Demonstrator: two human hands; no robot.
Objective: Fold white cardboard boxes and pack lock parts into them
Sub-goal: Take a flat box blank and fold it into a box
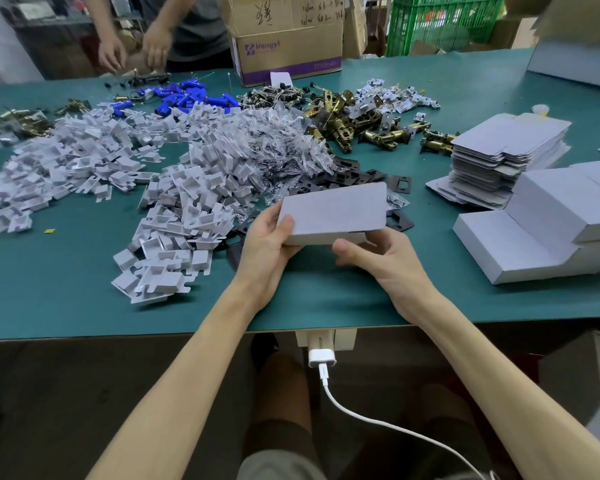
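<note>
The left hand (267, 244) curls round the left end of a closed, flat white cardboard box (333, 211), thumb pressed on its smooth top. The right hand (378, 258) grips the box's near right corner from below, thumb against the front wall. The box is held just above the green matted table (84, 289), near the middle of its front edge, with matte folded white boxes (534, 237) stacked by the right edge.
</note>
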